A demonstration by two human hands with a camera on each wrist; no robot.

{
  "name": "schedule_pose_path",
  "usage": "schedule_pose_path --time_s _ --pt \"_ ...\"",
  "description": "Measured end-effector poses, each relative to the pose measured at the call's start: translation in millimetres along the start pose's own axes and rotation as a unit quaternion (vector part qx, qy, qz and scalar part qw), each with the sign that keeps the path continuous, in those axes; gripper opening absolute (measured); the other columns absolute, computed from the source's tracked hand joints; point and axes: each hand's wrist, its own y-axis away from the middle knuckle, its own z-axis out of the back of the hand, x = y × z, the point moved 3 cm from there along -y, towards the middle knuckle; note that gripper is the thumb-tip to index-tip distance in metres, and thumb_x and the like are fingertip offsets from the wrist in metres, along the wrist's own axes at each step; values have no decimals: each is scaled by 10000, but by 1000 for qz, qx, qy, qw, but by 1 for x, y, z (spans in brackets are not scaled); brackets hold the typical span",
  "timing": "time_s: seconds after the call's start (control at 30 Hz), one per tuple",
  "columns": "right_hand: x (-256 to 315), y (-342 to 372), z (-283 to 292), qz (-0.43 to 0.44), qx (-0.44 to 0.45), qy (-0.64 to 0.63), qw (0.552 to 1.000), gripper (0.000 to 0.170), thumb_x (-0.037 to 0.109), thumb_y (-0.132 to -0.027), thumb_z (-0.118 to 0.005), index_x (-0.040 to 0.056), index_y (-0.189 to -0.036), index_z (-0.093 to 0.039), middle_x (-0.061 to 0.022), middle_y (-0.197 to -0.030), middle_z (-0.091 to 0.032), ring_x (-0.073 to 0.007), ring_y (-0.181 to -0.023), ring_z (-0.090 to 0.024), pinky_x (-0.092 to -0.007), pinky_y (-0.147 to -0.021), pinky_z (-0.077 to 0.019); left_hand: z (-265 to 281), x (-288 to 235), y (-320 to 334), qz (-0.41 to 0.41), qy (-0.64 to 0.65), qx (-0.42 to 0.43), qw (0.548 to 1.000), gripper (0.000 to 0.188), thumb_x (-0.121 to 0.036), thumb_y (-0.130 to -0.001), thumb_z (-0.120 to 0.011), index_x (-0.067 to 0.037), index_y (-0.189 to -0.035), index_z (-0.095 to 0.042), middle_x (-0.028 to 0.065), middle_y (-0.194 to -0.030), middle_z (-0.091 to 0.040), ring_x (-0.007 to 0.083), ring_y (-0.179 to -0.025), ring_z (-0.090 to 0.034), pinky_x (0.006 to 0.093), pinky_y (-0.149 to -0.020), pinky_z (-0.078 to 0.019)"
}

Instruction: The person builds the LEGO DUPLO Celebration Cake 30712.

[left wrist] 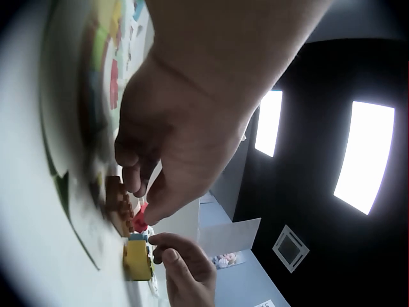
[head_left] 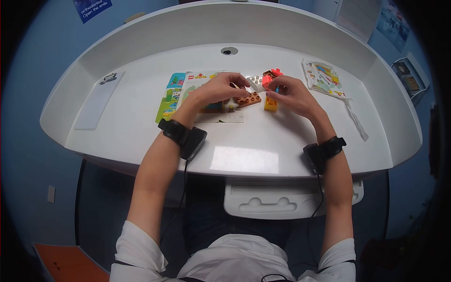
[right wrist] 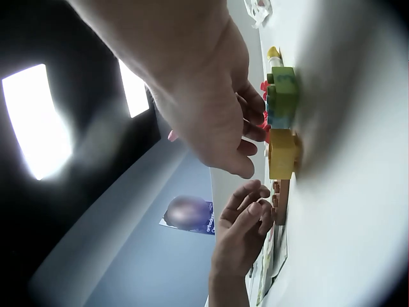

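Note:
My left hand hovers close over a brown studded brick, fingers loosely bent. In the left wrist view its fingertips overlap the end of that brick. My right hand has its fingers among the small bricks, thumb apart from them. Under it are a yellow brick, a red brick and a red flower-shaped piece. The right wrist view shows a green brick beside the yellow one, with a blue piece between, partly hidden by the fingers.
An instruction booklet lies under the left hand, over a colourful card. A clipboard lies at the left. An opened plastic packet lies at the back right. The table's raised rim curves round the back.

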Motion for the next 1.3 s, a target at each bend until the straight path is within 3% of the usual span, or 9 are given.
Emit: schedule_pose_path --time_s 0.17,0.27,0.33,0.47,0.57,0.67,0.87,1.03,1.3 --pt "-3 2 -3 22 41 24 999 266 235 -823 -716 3 -948 -688 -115 -931 -690 -231 -840 -620 -349 -772 -490 -10 -9 8 -14 -66 32 997 502 -238 -784 -786 -21 -1216 -650 117 -1147 -656 214 -1085 -620 322 -970 -475" --pt "-3 1 -3 -7 78 9 997 286 236 -813 -755 21 -987 -688 -87 -947 -659 -177 -819 -593 -314 -765 -487 -8 -7 8 -15 -97 15 995 487 -236 -742 -786 -34 -1171 -675 98 -1114 -680 196 -1027 -637 320 -897 -497" --pt "2 2 -1 -16 87 16 996 280 218 -795 -730 21 -990 -690 -111 -980 -694 -244 -929 -627 -357 -824 -490 -7 -6 8 -14 -83 30 996 481 -219 -746 -781 -28 -1175 -674 96 -1123 -681 202 -1038 -637 323 -904 -497" --pt "-1 6 -5 17 72 26 997 314 218 -796 -732 31 -1046 -696 -113 -1006 -693 -255 -943 -623 -366 -851 -492 -7 -11 10 -21 -70 48 996 464 -195 -752 -775 -27 -1172 -673 91 -1126 -682 208 -1052 -634 331 -923 -493" --pt "-2 7 -5 43 62 65 995 362 200 -786 -771 30 -1094 -686 -101 -989 -666 -210 -907 -628 -332 -871 -495 -8 -15 12 -7 -52 66 996 433 -202 -799 -761 -31 -1182 -655 75 -1134 -667 169 -998 -647 282 -761 -550" --pt "-4 3 2 41 60 65 995 406 239 -783 -754 46 -1135 -690 -135 -1049 -686 -258 -956 -633 -349 -886 -502 -12 -11 10 -2 -16 81 997 450 -204 -807 -753 -26 -1203 -636 75 -1135 -664 144 -908 -664 256 -628 -547" --pt "-13 0 9 -11 40 -92 995 435 169 -807 -701 29 -1215 -641 -125 -1132 -659 -215 -995 -664 -323 -895 -520 -23 -16 15 18 84 122 989 477 -186 -823 -746 -31 -1251 -603 77 -1127 -674 114 -787 -653 243 -602 -540" --pt "-22 -2 1 5 66 -228 971 470 78 -819 -635 -2 -1276 -563 -138 -1179 -612 -217 -1056 -650 -314 -949 -507 -17 -17 8 -13 86 49 995 460 -173 -832 -749 -41 -1251 -612 80 -1109 -703 87 -770 -640 214 -577 -508" --pt "-15 -4 -9 -2 67 -288 955 388 97 -850 -679 0 -1214 -583 -124 -1123 -646 -211 -1057 -642 -317 -956 -503 -19 -17 8 -19 106 29 994 419 -206 -855 -748 -46 -1222 -627 77 -1079 -696 92 -790 -641 205 -602 -496"
